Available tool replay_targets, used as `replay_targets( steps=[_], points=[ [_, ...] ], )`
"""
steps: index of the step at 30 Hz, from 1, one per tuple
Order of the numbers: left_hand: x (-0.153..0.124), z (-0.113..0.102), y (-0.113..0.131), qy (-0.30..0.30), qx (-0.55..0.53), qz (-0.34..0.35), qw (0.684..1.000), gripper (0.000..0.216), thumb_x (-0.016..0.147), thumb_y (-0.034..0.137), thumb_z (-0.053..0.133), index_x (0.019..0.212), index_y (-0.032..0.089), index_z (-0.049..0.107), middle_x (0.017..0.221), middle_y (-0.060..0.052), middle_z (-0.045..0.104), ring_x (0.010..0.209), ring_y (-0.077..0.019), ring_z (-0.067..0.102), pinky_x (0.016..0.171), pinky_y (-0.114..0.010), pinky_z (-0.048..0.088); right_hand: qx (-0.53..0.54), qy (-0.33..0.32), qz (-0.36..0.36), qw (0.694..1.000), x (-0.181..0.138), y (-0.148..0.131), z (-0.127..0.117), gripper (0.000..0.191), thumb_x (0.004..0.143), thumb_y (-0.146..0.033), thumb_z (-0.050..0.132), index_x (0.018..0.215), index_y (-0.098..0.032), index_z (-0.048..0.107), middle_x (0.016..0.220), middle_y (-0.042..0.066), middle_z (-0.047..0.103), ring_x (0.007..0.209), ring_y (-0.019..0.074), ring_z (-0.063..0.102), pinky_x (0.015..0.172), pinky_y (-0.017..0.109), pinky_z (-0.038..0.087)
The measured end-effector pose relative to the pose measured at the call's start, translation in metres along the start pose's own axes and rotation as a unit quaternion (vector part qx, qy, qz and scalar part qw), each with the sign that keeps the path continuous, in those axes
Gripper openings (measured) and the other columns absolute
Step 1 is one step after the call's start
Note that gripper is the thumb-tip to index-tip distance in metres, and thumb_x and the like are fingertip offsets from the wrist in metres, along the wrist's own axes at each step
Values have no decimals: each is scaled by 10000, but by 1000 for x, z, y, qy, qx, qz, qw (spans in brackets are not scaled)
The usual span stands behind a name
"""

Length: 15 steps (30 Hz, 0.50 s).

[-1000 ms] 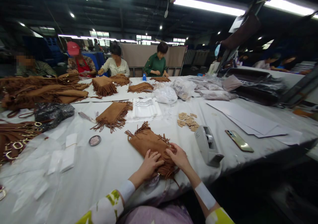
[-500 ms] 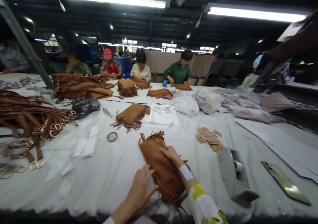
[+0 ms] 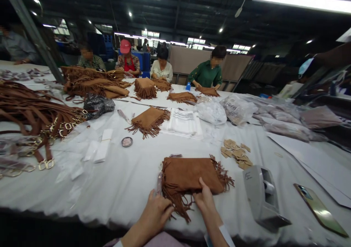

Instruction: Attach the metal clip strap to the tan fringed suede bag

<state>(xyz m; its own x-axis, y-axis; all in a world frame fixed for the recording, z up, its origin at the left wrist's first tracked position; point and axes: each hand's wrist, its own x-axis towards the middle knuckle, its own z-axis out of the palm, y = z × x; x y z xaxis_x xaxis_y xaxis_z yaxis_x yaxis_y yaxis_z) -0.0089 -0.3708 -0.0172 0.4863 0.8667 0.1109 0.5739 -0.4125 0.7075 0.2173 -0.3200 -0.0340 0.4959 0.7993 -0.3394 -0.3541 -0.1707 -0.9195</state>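
Turned crosswise since half a second ago, the fringed bag (image 3: 189, 172) lies near six o'clock. Right hand (image 3: 205, 198) grips its five-o'clock edge, thumb on top; left hand (image 3: 156, 212) curls at its eight o'clock, hold unclear. Best keep the strands (image 3: 179, 204) untwisted.

Brown fringed pouch (image 3: 189, 171) in my right hand (image 3: 206, 200)

My thumb lies over its near edge. My left hand (image 3: 157, 211) is by the fringe (image 3: 179, 203) at the left end. Right of my right hand stands a grey tape dispenser (image 3: 251, 190), a phone (image 3: 320, 208) beyond; ahead and left of my left hand sits a round dish (image 3: 127, 141).
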Motion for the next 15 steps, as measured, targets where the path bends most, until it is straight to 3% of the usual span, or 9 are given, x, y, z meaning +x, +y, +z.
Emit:
replay_targets(
  steps=[5, 8, 11, 15],
  points=[
    [0, -30, -23, 158, -42, -106, 981, 188, 851, 316, 534, 952, 233, 670, 818, -36, 699, 788, -208, 643, 823, -384, 481, 89, 59, 99, 989, -25, 10, -3, 537, 583, -361, 771, 1057, -234, 554, 919, 1, 697, 784, 184, 663, 612, 274, 569],
    [10, -42, -43, 216, -45, -122, 968, 265, 844, 304, 524, 1072, 208, 617, 933, -52, 682, 856, -207, 641, 797, -360, 509, 139, 87, 113, 980, -27, 6, 0, 561, 509, -279, 810, 1014, -213, 576, 926, -2, 690, 755, 174, 648, 540, 240, 536],
    [27, -51, -57, 220, -35, -100, 970, 272, 868, 246, 467, 1101, 186, 593, 1031, -79, 670, 926, -206, 633, 826, -374, 524, 145, 98, 110, 978, -26, 4, 3, 522, 493, -263, 820, 958, -205, 591, 933, -3, 687, 764, 173, 639, 535, 245, 527],
    [71, -66, -59, 164, 47, 33, 985, 409, 832, 67, 391, 1174, 200, 573, 1195, -91, 635, 1146, -208, 554, 993, -415, 453, 128, 91, 97, 983, -27, 4, 4, 524, 479, -295, 830, 943, -213, 599, 936, -19, 684, 788, 178, 640, 548, 260, 534]
  ],
)
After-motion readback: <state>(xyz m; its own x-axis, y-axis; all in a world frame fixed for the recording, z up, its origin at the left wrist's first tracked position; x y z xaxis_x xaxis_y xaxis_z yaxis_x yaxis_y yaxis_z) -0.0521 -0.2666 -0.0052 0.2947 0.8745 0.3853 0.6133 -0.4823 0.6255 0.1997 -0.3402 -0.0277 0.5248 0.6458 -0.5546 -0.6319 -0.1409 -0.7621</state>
